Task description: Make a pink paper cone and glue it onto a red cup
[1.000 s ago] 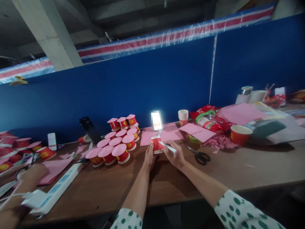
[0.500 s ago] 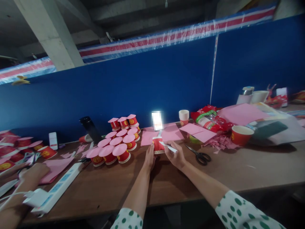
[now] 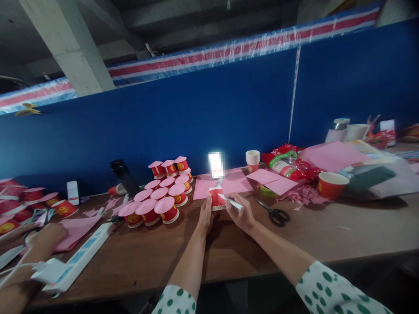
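A small red paper cup (image 3: 216, 198) with a white patterned rim at its lower end is held upside down by my left hand (image 3: 206, 214), fingers around its left side. My right hand (image 3: 241, 214) pinches a white pen-like stick (image 3: 232, 202), whose tip is at the cup's right side. Behind the cup lie pink paper sheets (image 3: 235, 180). To the left stand several red cups topped with pink paper discs (image 3: 166, 204). Black-handled scissors (image 3: 278, 216) lie right of my right hand.
A white power strip (image 3: 81, 257) and a co-worker's hand (image 3: 46, 240) are at the left. A black bottle (image 3: 124, 176) leans near the blue partition (image 3: 196, 117). At the right are pink scraps (image 3: 304, 194), a red cup (image 3: 331, 186) and a plastic bag (image 3: 393, 174).
The white stick has shifted very slightly left against the cup. Both my hands keep nearly the same place and hold.
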Demonstrator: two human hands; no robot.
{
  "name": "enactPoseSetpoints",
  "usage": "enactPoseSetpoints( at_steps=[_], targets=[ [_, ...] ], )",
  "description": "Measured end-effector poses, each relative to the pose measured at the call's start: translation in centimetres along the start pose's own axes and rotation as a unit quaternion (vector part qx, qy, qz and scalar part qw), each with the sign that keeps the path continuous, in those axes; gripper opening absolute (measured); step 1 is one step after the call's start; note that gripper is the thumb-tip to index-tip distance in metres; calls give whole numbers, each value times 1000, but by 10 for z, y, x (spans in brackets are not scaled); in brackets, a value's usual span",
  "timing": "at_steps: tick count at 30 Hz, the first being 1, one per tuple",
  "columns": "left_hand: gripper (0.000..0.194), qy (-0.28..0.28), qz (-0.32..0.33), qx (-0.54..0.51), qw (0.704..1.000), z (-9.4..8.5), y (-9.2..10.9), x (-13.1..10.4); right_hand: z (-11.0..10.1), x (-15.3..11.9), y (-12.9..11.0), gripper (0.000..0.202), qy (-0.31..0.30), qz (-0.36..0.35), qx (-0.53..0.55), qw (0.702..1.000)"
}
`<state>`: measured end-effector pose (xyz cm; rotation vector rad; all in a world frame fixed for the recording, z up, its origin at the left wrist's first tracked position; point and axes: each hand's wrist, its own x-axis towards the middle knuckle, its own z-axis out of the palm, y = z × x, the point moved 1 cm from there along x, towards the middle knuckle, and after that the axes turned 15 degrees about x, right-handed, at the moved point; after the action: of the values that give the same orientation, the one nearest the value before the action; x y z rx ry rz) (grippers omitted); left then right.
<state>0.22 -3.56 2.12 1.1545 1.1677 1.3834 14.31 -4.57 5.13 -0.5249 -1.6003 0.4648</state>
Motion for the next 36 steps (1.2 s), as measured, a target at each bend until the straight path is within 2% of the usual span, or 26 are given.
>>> enactPoseSetpoints(
  at_steps=[8, 13, 19, 36],
  targets=[
    [42, -7, 5, -23, 1000, 1, 0, 1, 0, 0, -1, 11, -7, 6, -14, 1000],
    [41, 8, -1, -3, 1000, 2, 1, 0, 0, 0, 1, 10, -7, 5, -13, 1000],
    [41, -14, 13, 1, 1000, 1, 1, 0, 0, 1, 3, 13, 2, -2, -12, 1000],
    [41, -29, 25, 12, 999, 0, -1, 0, -1, 1, 3, 11, -1, 16, 4, 1000]
  ],
)
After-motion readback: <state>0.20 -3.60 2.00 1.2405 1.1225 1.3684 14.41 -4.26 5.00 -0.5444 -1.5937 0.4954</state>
